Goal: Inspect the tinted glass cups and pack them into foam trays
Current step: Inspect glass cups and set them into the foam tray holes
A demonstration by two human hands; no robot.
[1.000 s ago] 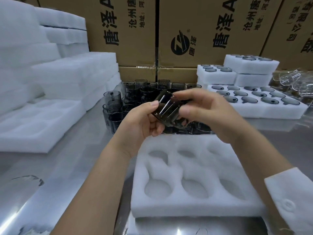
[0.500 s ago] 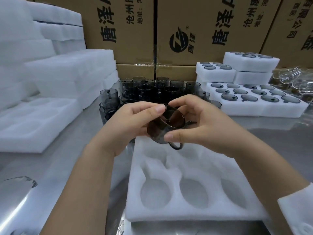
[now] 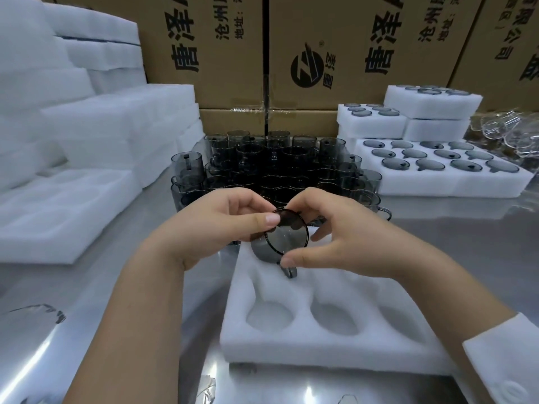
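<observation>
Cup (image 3: pixel 287 233): dark tinted glass, tilted so that one round end faces the camera, handle pointing down. It is held over the far left corner of the tray; whether it touches the foam cannot be told.
Left hand (image 3: pixel 221 225): thumb and curled fingers pinch the cup's left edge.
Right hand (image 3: pixel 344 243): forefinger curled over the top and thumb beneath, gripping the cup's right side.
Sleeve (image 3: pixel 507 360): white, on the right forearm, at the tray's near right corner.
Tray (image 3: pixel 335 349): white foam, lying under the hands; its near pockets show bare foam.
Table (image 3: pixel 87 287): shiny steel, under the tray.
Loose cups (image 3: pixel 277 167): a crowd of tinted cups standing just behind the tray.
Packed tray (image 3: pixel 437 186): behind and right of the tray, cups in its pockets.
Foam blocks (image 3: pixel 376 125): stacked beyond the packed tray, also holding cups.
Clear glassware (image 3: pixel 501 132): far right, behind the tray.
Foam stack (image 3: pixel 87 112): left of the tray.
Boxes (image 3: pixel 335 91): printed cardboard, furthest behind the tray.
</observation>
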